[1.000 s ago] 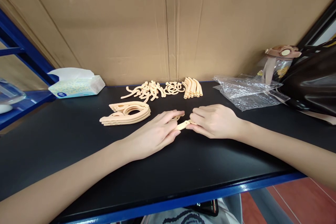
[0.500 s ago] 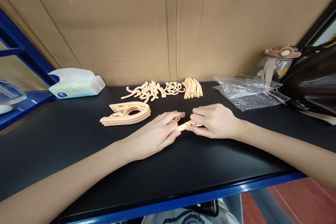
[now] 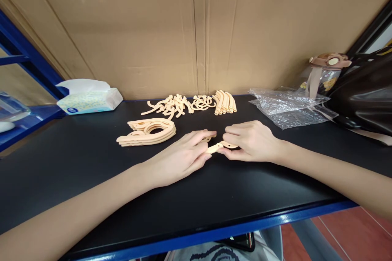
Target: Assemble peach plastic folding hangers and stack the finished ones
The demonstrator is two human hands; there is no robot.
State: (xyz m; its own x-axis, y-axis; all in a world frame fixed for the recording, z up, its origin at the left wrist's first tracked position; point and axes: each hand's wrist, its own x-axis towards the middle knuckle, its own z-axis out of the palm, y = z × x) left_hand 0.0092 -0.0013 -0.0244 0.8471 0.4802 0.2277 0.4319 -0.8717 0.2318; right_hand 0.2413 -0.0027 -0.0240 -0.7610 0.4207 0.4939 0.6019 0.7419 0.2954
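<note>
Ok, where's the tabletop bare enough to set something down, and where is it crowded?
Bare: the tabletop between the right hand and blue front edge; also left of the stacked beige pieces, in front of the tissue pack. Crowded: back middle, with loose beige parts and curved pieces; back right, with clear plastic and bottle.

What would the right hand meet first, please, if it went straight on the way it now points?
Past the cream piece it holds, probably the left hand, though depth is unclear.

Both hands [image 3: 188, 155] on beige piece [image 3: 214, 148]
</note>
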